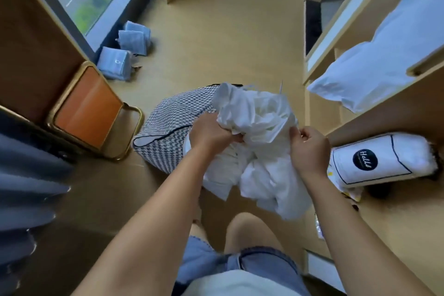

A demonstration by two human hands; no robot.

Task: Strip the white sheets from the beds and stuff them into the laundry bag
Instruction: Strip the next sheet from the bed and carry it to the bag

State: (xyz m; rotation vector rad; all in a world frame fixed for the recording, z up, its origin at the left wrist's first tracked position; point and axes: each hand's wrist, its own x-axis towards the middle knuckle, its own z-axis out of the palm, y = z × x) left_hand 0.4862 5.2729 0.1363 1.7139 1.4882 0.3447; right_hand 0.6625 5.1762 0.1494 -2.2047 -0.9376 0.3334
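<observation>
A bunched white sheet [257,132] hangs in front of me over the mouth of a blue-and-white houndstooth laundry bag [173,115] that stands on the floor. My left hand [209,134] grips a fold of the sheet at its left side, just above the bag's opening. My right hand [310,149] pinches the sheet's right edge with curled fingers. The lower part of the sheet droops toward my knees. Most of the bag's inside is hidden by the cloth.
An orange-seated chair with a gold frame [89,108] stands at the left. Three folded blue cloths [125,55] lie by the window. On the right, wooden bunk shelves hold a white pillow [374,65] and a white "Hello" bag [384,161]. Grey curtain [26,187] at far left.
</observation>
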